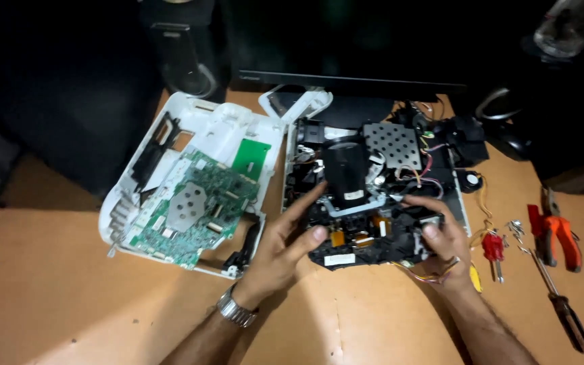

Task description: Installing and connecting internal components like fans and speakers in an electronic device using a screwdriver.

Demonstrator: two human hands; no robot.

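Left hand [280,247], right hand [441,243], flanking black chassis [359,203]

The chassis [373,196] lies open on the bench [69,284] with its cover off — a flat black assembly, roughly rectangular, seated in a shallow white tray. A black lens barrel [345,169] stands near its middle, pointing toward the near edge. Behind and right of the barrel sits a grey perforated metal plate [392,145]. Red, yellow and white wires run loose along the right side. Amber ribbon connectors show on the near part, and a white label is stuck on the near edge — that edge overhangs the tray and looks slightly raised.
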